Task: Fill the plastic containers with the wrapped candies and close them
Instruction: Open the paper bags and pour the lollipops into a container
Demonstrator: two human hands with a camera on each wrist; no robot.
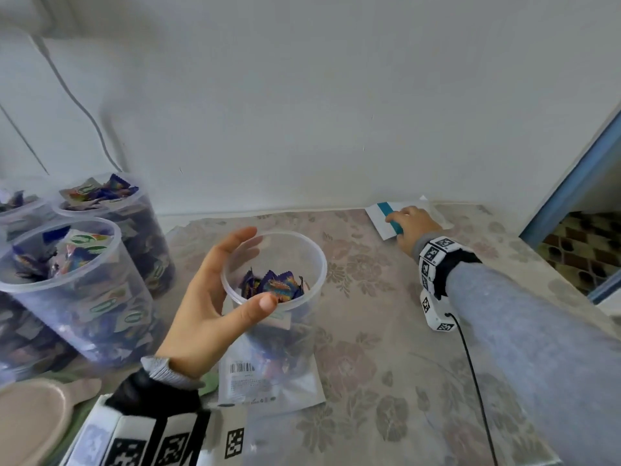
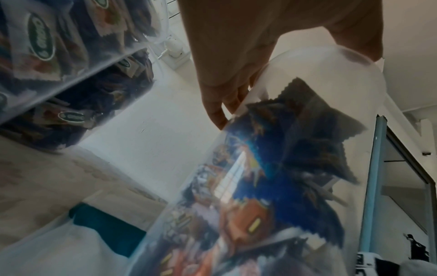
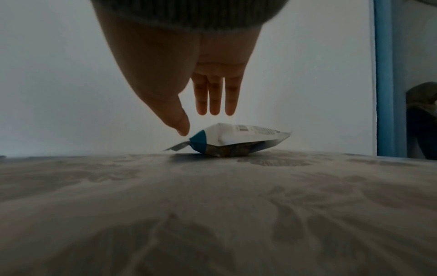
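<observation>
A: The right hand (image 1: 411,227) is out at the far edge of the tabletop (image 1: 386,331), fingers straight and spread over a white bag with a teal band (image 3: 238,139); the wrist view shows the fingertips just above it and the thumb right at its teal end, nothing pinched yet.

B: And the left hand (image 1: 215,297)?

A: Curled round the rim of an open container (image 1: 317,260), thumb on the near side, fingers at the far side; it stands on the tabletop near the middle.

B: How full is it?

A: Partly; a layer of blue wrapped candies (image 1: 274,285) sits well below the rim (the left wrist view shows them through the wall). So that one needs more, and I'd judge the far bag is the next supply.

B: The others?

A: Three containers (image 1: 67,287) stand at the left, heaped to the top with candies; none has a lid on. A flat, emptied-looking bag (image 1: 268,381) lies at the foot of the held container; a round beige disc (image 1: 30,418) at the lower left may be a lid, I cannot tell.

B: So filling is mostly done?

A: Three filled, one under way; closing, as far as I can see, is all left.
</observation>
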